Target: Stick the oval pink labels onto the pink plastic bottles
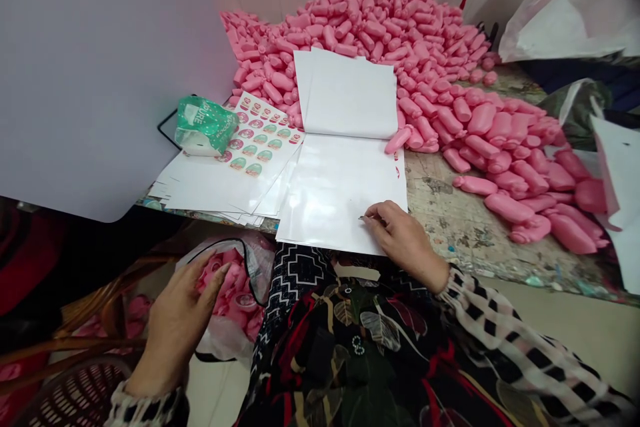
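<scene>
My right hand rests at the lower right of a glossy white sheet. Thumb and forefinger pinch a small thin metal-looking piece; its kind is too small to make out. A few red stickers show along the sheet's right edge, and its far part is covered by a folded-back white sheet. Lower left, my left hand is in the air with thumb and fingers apart, holding nothing. Behind its fingers, a plastic bag holds pink bottle-shaped pieces, one bearing a round label.
A big heap of pink bottle-shaped pieces covers the back and right of the worn table. Left of the sheet lie printed sticker sheets and a green tissue pack. A brown plastic basket stands low at left.
</scene>
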A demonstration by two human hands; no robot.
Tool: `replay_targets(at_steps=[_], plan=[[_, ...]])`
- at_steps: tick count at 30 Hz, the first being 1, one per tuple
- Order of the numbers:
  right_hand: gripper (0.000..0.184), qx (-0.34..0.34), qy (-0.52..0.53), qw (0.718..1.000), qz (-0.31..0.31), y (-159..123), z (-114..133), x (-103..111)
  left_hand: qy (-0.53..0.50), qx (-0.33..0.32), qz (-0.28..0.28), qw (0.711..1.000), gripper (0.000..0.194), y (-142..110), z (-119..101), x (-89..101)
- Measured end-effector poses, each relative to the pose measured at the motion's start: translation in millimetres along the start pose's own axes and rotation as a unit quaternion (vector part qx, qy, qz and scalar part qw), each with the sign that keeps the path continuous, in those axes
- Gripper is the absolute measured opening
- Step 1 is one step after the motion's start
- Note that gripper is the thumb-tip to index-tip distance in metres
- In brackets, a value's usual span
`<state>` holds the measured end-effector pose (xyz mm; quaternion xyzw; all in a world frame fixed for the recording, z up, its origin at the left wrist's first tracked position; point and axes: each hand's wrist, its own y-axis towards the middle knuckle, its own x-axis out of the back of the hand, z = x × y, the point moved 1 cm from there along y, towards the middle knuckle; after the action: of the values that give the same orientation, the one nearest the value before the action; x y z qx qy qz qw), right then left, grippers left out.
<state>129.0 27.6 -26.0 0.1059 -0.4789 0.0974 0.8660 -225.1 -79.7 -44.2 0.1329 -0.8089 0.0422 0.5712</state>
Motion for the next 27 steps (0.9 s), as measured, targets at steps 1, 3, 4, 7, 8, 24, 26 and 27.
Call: replay_targets(at_steps=[1, 3, 4, 7, 8, 24, 26, 27], plan=[[0.016, 0.008, -0.003, 1.000, 0.003, 0.2, 1.2, -1.3, 0.006, -0.033, -0.028, 0.999, 0.041, -0.2, -5.2, -1.4], [0.017, 0.018, -0.013, 1.000, 0.009, 0.3, 3.3, -3.8, -0.019, -0.115, -0.059, 0.991, 0.039, 0.6, -25.3, -8.4], [0.017, 0.018, -0.021, 1.000, 0.011, 0.2, 4.2, -5.0, -0.033, -0.163, -0.060, 0.984, 0.038, 1.7, -38.7, -13.8], [0.020, 0.012, -0.054, 0.998, 0.011, -1.1, 7.2, -8.0, -0.022, -0.272, -0.040, 0.961, 0.040, 6.6, -81.0, -34.2], [0.021, 0.009, -0.064, 0.998, 0.011, -1.6, 8.5, -9.0, -0.006, -0.292, -0.028, 0.956, 0.042, 8.4, -92.9, -41.2], [0.015, -0.083, 0.178, 0.980, 0.039, 12.9, 1.7, -22.8, 0.013, -0.344, 0.004, 0.939, 0.042, 29.2, -130.9, -44.3], [0.015, -0.092, 0.223, 0.969, 0.048, 14.2, -0.7, -23.3, 0.031, -0.373, -0.005, 0.927, 0.040, 34.3, -136.4, -40.3], [0.015, -0.095, 0.235, 0.966, 0.051, 14.4, -1.0, -23.4, 0.039, -0.387, -0.008, 0.921, 0.038, 37.0, -138.8, -38.6]])
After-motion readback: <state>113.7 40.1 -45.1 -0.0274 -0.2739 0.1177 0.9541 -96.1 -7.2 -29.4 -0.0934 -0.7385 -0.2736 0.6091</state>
